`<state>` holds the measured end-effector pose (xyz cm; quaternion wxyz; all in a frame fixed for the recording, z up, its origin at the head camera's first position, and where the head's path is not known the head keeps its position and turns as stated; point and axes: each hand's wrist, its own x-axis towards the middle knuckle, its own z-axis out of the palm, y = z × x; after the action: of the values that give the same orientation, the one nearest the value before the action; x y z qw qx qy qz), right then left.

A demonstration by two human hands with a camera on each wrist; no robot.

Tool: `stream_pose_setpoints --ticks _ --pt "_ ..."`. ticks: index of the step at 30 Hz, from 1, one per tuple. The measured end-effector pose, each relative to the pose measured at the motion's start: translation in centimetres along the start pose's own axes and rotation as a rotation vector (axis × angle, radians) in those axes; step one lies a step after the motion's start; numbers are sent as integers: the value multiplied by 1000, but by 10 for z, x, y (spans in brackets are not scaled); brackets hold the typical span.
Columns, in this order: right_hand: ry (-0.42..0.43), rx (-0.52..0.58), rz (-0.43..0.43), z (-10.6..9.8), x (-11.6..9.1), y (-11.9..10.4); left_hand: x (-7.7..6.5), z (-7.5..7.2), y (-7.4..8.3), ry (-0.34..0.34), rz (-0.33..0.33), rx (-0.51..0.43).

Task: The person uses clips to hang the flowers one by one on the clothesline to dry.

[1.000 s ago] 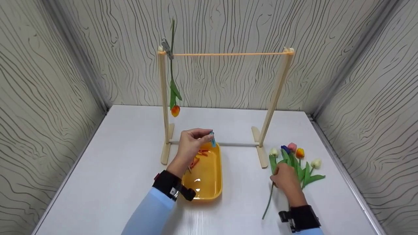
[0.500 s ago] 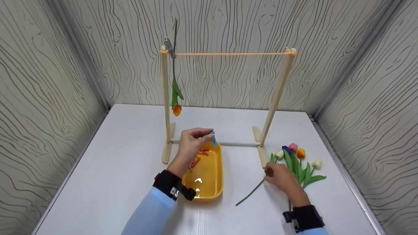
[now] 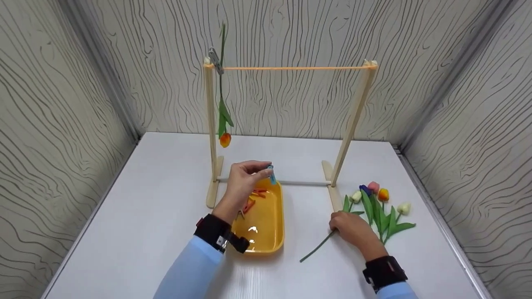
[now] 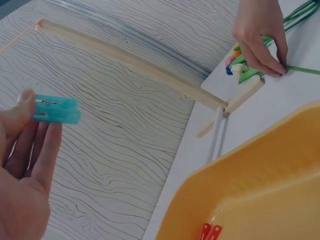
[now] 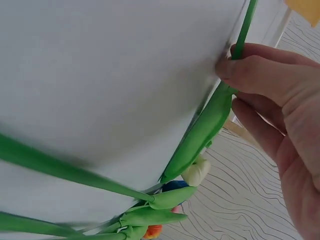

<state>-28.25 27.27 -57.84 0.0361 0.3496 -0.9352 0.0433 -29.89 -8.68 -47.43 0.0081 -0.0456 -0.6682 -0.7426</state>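
Over the far end of a yellow tray [image 3: 262, 232], my left hand [image 3: 244, 182] pinches a light-blue clothespin [image 4: 57, 109] between thumb and fingertips. To the right, my right hand [image 3: 353, 230] pinches the green stem of a white tulip [image 5: 196, 171] just below its leaves, low over the table. The stem's bare end points toward the tray in the head view. Beside that hand lies a loose bunch of tulips [image 3: 384, 220] with blue, pink, orange and white heads. One orange tulip [image 3: 225, 140] hangs head down from the cord, held by a grey clothespin [image 3: 216, 61].
A wooden frame [image 3: 356, 120] stands behind the tray, with an orange cord [image 3: 291, 68] stretched between its posts. Several red clothespins [image 3: 248, 205] lie in the tray. Patterned wall panels [image 3: 291, 33] enclose the white table [image 3: 174, 166] at the back and sides.
My right hand has drawn the white tulip's stem leftward, away from the bunch, and then lowered slightly onto it. My left hand stays nearly still with the clothespin.
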Motion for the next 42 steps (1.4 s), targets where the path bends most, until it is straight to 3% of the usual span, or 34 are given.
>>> stream_pose_setpoints --ticks 6,10,16,25,30,36,42 --pt "-22 56 25 -16 6 -1 1 0 4 -5 -18 9" --pt "25 104 37 -33 10 -2 2 0 8 -4 -11 29" --pt "196 200 -10 -57 21 -3 5 0 12 -8 26 48" --pt "452 355 -29 -92 56 -20 7 2 23 4 89 104" --pt "559 438 24 -114 78 -33 13 2 36 0 136 117" --pt "607 540 130 -138 108 -51 23 1 62 15 189 142" --pt "642 612 182 -155 140 -64 35 0 94 36 234 152"
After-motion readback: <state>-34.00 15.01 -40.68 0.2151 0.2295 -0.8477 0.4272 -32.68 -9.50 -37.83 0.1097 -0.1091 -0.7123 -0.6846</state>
